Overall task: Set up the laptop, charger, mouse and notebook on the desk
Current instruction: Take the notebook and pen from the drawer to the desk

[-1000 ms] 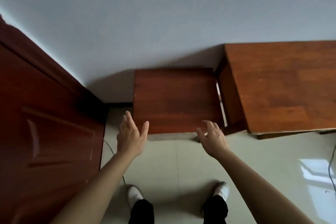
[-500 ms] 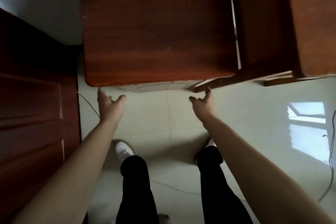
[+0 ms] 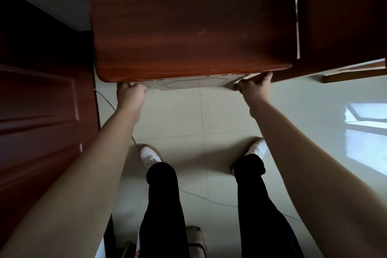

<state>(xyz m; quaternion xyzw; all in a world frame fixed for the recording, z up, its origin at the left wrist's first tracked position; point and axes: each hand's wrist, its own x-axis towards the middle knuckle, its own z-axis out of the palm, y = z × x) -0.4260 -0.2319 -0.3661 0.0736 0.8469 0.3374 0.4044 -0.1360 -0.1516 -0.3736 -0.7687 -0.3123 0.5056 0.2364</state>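
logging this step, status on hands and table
Both grip front edge of small table: left hand, right hand. No laptop, charger, mouse, notebook in view. At left, door close by.

A home room: wooden door [image 3: 41, 100], tiled floor [image 3: 199, 115], small wooden cabinet [image 3: 192, 23].

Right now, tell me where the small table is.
The small table fills the upper middle of the head view, between the door at left and the larger desk at right; the left hand and right hand grip its near edge.
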